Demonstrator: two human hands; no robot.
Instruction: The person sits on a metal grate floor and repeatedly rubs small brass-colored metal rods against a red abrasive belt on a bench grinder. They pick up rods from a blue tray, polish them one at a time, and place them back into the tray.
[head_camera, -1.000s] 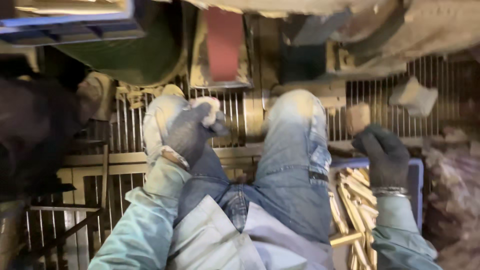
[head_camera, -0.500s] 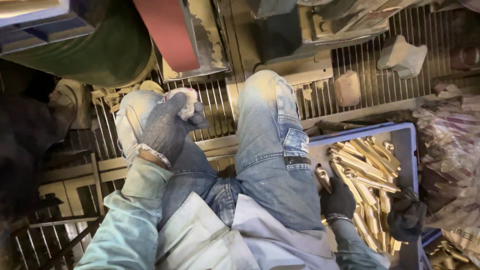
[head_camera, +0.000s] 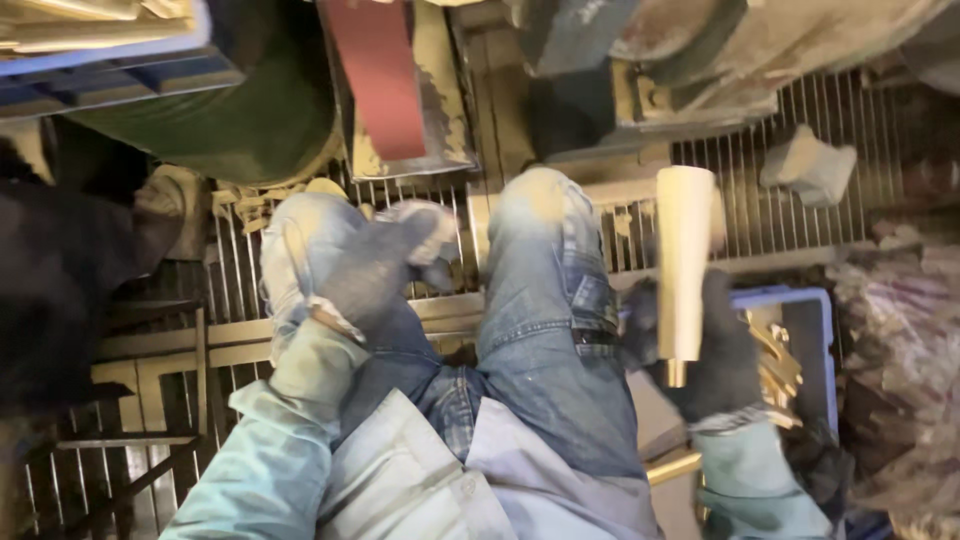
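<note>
— Fingers of my gloved right hand grip a pale tapered metal handle above the blue plastic crate.
— Risk?
— Slippage; my left hand rests closed on my knee.

No packages, labels, signs or screens in view.

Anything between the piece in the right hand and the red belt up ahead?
Nothing visible blocks it. The right hand holds the pale tapered piece upright beside the right knee; open metal grating lies between it and the red belt.
</note>
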